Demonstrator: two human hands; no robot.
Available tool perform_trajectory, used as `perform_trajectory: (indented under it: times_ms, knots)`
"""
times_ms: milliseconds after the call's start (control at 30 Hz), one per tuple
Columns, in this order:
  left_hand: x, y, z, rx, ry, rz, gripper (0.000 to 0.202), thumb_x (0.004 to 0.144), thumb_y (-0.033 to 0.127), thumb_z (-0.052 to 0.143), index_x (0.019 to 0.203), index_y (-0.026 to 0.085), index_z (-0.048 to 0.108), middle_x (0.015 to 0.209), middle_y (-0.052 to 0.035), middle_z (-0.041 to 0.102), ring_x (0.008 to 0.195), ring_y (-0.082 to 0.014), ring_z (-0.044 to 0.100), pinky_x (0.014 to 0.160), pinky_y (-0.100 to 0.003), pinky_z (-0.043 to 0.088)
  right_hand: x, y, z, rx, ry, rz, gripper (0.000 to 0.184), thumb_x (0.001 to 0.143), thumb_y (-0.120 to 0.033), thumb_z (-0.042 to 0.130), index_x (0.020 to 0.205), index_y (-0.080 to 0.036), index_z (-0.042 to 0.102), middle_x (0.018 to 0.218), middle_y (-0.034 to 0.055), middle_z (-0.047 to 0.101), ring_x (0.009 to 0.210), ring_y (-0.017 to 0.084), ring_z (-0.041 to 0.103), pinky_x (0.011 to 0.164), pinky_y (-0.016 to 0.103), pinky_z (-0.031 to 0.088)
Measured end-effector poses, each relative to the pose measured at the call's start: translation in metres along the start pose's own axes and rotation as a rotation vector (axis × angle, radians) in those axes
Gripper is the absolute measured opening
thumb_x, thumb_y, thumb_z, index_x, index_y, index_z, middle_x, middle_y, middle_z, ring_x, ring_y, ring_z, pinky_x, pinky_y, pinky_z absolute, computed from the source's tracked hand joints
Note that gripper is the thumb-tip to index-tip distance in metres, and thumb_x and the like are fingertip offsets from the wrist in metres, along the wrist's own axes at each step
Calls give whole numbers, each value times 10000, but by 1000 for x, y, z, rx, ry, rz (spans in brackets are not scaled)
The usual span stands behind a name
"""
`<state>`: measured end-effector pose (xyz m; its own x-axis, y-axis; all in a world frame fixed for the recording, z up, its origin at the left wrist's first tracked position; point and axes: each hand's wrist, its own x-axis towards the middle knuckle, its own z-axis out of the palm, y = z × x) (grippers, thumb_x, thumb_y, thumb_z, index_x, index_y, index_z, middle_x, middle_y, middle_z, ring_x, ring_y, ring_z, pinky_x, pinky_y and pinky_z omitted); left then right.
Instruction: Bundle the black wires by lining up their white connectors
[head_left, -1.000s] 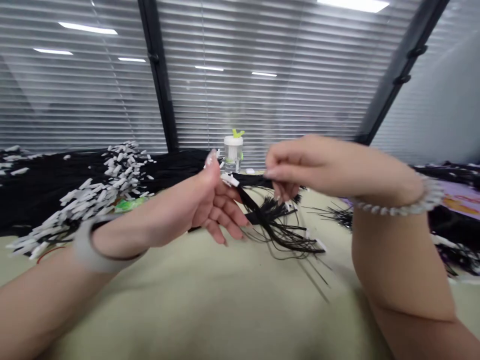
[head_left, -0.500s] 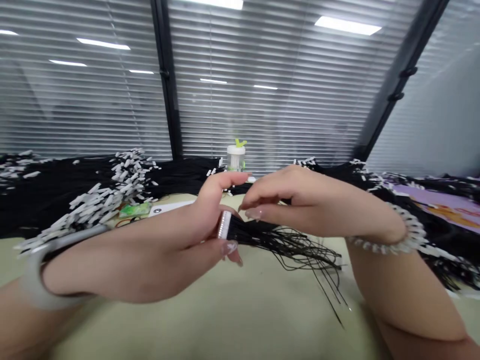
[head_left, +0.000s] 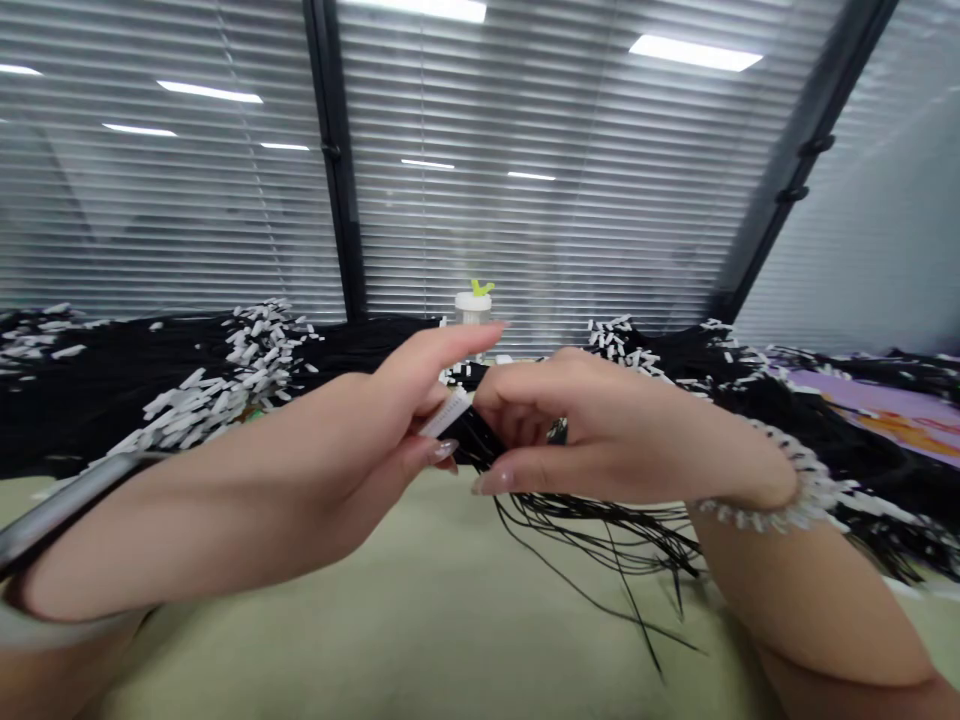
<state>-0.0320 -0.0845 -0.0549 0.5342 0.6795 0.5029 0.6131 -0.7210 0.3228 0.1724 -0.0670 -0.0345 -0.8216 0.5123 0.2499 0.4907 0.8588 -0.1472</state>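
Note:
My left hand (head_left: 367,440) pinches the white-tipped end (head_left: 448,412) of a bundle of thin black cords between thumb and fingers, its index finger stretched out above. Close beside it, my right hand (head_left: 577,430) curls its fingers round the black cords (head_left: 480,437) just past the white tips, thumb at the lower side. Below the right hand the loose ends of the cords (head_left: 600,530) fan out to the right over the table. The right fingertips are partly hidden behind the bundle.
Heaps of black cords with white tips (head_left: 202,400) lie at left, and more cords (head_left: 750,375) lie at right. A clear jar with a white lid (head_left: 472,302) stands at the back before the blinds (head_left: 540,200). A purple printed sheet (head_left: 885,400) lies far right. The tabletop (head_left: 420,600) is pale green.
My right hand has lowered and curled round the cords near their white tips. The white-tipped end has tilted and risen a little, and the loose cord ends have shifted.

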Motion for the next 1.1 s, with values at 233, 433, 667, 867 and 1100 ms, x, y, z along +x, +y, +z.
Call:
perform_trajectory:
  times_ms: [233, 433, 667, 867, 1100]
  knots:
    - [3, 1, -3, 138, 147, -92, 355, 789, 372, 467, 1134, 306, 414, 822, 44, 622, 707, -124, 594, 540, -172, 440, 1, -7, 14, -507, 404, 84, 247, 776, -297, 484, 600, -144, 402, 471, -48, 383, 434, 33, 287, 457, 200, 182]
    - [10, 8, -4, -234, -82, -227, 356, 846, 412, 307, 635, 199, 500, 612, 45, 573, 570, -89, 540, 500, -155, 430, 2, -19, 26, -841, 504, 21, 182, 829, -157, 343, 674, -161, 438, 600, -3, 416, 515, 82, 295, 487, 245, 108]
    - [16, -2, 6, -98, -120, -210, 271, 846, 316, 355, 645, 194, 491, 637, 53, 576, 595, -92, 539, 505, -180, 396, 0, -16, 16, -442, 267, -31, 185, 847, -273, 392, 790, -165, 531, 732, -6, 506, 633, 68, 410, 534, 205, 255]
    - [14, -7, 9, -26, -14, -120, 255, 870, 320, 307, 731, 200, 484, 698, 34, 605, 663, -115, 579, 591, -218, 419, 6, 0, 5, -211, 383, 64, 166, 814, -240, 445, 740, -147, 562, 677, -18, 543, 597, 44, 424, 560, 182, 295]
    - [15, -5, 5, 57, -12, -93, 297, 878, 318, 288, 694, 194, 484, 667, 26, 597, 636, -123, 556, 584, -226, 395, 5, 2, 8, -55, 375, 144, 134, 818, -248, 434, 807, -163, 537, 661, -38, 553, 568, 32, 436, 518, 155, 295]
